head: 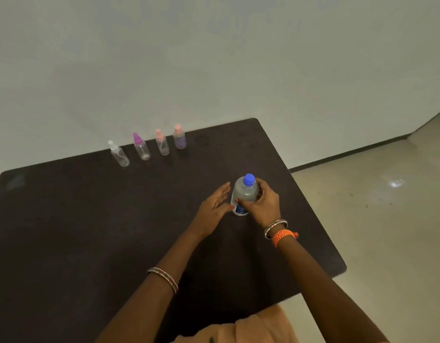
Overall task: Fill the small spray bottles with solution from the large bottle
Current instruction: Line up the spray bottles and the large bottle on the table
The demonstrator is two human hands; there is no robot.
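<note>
Gripping the large bottle (244, 194) around its clear body, the right hand (262, 206) keeps it upright near the desk's (90, 231) right edge, blue cap (249, 180) on. Just left of it, the left hand (215, 206) hovers with fingers straight, holding nothing. Four small spray bottles (162, 142) stand in a row along the far edge, capped white, purple, pink and pink.

Nothing readable here: the only printed surface is the blue-and-white label (240, 209) low on the large bottle (245, 193), partly covered by the right hand (262, 204) and too blurred to make out a word, brand or number.
</note>
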